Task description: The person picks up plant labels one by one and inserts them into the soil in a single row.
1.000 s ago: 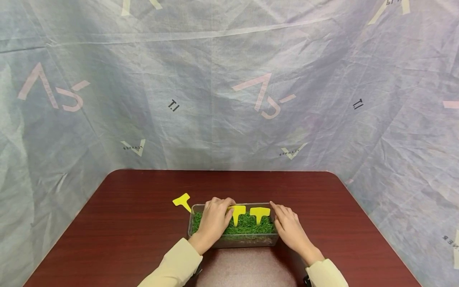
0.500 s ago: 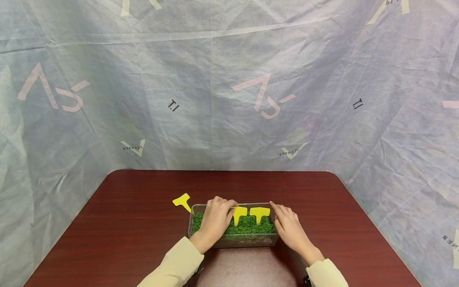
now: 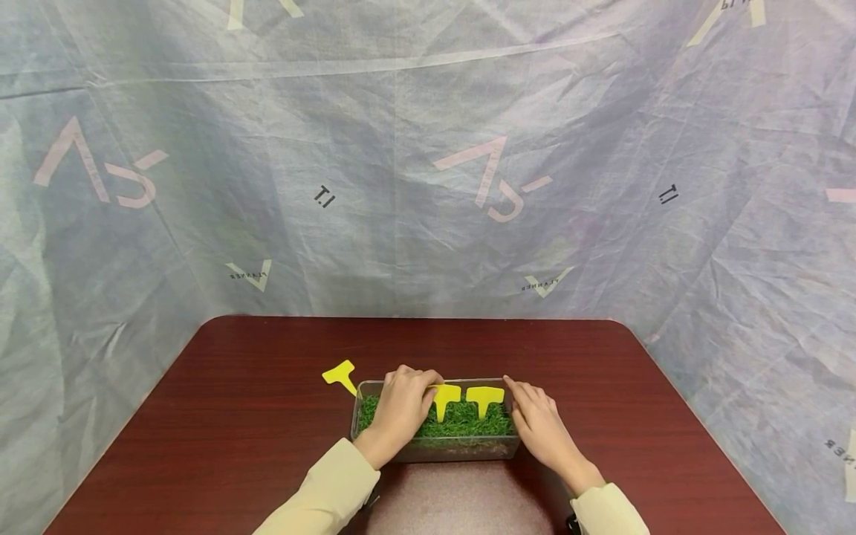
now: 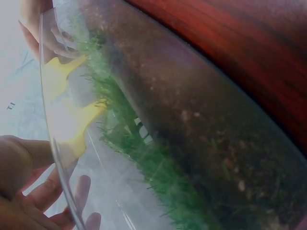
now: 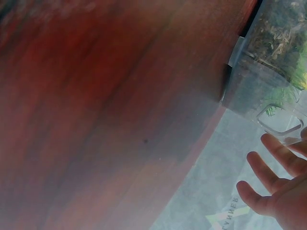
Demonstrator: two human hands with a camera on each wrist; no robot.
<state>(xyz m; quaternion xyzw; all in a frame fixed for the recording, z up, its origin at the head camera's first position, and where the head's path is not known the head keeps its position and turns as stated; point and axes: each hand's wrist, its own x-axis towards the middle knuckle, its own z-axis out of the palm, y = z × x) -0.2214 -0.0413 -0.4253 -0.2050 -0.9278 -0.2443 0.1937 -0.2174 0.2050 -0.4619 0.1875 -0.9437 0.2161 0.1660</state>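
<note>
A clear rectangular container (image 3: 461, 450) holds green artificial grass (image 3: 468, 429) over brown soil. Two yellow T-shaped plant labels stand upright in the grass. My left hand (image 3: 400, 409) reaches over the container and pinches the nearer plant label (image 3: 446, 397) by its head; the left wrist view shows those fingers (image 4: 42, 194) through the clear wall. To its right stands the other plant label (image 3: 484, 397), untouched. With its fingers extended, my right hand (image 3: 545, 427) rests at the container's right end, close to the rim in the right wrist view, where its fingers (image 5: 263, 170) are spread.
A third yellow plant label (image 3: 339, 374) lies at the container's back left corner. All this is on a dark red wooden table (image 3: 254, 416). Grey printed cloth (image 3: 394, 245) hangs around its back and sides.
Over the first half second, my left hand and the plant label it pinches shifted slightly right. Since then they stay still, as does the right hand throughout.
</note>
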